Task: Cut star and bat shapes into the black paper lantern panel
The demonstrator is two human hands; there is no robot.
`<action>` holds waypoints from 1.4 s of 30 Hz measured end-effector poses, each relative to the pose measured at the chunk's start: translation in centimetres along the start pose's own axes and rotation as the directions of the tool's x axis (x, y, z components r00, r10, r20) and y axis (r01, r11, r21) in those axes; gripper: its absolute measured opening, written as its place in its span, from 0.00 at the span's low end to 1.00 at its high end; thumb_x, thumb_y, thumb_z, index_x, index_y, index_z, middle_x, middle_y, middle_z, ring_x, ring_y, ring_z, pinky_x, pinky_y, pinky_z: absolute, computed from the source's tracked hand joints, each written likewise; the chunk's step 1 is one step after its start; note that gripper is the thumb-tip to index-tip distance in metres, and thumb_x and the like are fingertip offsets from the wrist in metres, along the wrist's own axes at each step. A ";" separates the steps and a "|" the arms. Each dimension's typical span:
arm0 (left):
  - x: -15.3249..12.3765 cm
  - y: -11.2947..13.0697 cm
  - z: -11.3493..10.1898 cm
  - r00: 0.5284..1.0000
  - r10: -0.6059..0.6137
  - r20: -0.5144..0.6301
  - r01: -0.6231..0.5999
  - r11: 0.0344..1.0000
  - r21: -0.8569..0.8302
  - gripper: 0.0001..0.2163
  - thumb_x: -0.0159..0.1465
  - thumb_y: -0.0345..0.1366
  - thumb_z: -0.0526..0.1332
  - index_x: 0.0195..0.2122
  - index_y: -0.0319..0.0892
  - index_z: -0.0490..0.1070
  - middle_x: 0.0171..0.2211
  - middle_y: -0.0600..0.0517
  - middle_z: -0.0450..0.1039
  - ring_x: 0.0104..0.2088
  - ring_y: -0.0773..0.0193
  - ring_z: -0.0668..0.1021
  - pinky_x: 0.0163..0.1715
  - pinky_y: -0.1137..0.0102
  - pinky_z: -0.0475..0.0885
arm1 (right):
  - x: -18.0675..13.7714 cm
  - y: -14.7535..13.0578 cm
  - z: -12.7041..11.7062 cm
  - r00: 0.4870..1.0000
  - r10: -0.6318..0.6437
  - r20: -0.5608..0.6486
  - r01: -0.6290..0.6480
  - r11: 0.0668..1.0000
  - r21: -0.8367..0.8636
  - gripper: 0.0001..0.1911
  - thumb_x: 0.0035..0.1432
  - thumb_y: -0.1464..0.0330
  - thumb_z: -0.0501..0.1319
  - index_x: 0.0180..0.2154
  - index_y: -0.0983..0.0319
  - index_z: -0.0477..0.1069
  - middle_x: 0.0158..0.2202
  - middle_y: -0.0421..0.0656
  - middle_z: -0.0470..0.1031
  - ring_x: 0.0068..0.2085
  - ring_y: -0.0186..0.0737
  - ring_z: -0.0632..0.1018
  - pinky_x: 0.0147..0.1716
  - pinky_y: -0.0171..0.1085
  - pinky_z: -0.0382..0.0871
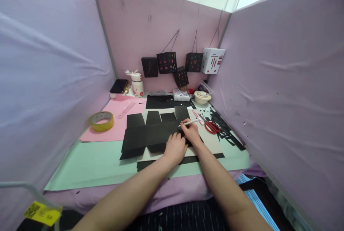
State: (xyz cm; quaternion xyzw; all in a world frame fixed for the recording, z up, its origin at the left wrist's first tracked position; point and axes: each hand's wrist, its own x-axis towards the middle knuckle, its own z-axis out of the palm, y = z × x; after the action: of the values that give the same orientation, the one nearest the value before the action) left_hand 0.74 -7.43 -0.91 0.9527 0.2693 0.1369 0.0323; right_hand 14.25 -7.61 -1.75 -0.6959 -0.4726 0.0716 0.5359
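A black cardstock box template (150, 134) with flaps lies flat on a pale board (215, 147). My left hand (175, 148) rests on the template's right part, fingers stretched out and palm down. Just beyond it, my right hand (191, 132) pinches a slim white pen-shaped tool (192, 121), its tip pointing left near the sheet. Whether that tool is a pen or a craft knife is too small to tell. Red-handled scissors (212, 128) lie right of my right hand, with a pink-and-white tool (198, 117) beside them.
Yellow tape (102, 121) and a clear ruler (125, 110) lie on pink paper (107, 136) at left. Black scraps (223, 127) litter the right side. A bottle (137, 86) and a cream container (202, 97) stand at the back. Decorated boxes (167, 62) hang against the back panel; side panels enclose the table.
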 end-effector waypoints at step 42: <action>-0.3 0.4 0.8 1.000 -0.021 0.016 0.021 1.000 -0.021 0.17 0.68 0.39 0.55 0.54 0.36 0.69 0.54 0.38 0.70 0.57 0.45 0.68 0.59 0.49 0.60 | 0.0 0.4 0.0 0.995 0.092 0.050 -0.096 0.992 0.086 0.09 0.54 0.65 0.54 0.27 0.59 0.71 0.22 0.38 0.74 0.26 0.38 0.75 0.27 0.34 0.67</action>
State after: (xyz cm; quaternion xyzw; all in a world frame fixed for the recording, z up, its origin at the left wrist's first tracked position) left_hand 0.96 -7.90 -1.70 0.9505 0.2777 0.1317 0.0459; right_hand 14.51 -7.59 -2.07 -0.6911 -0.4480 0.1336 0.5512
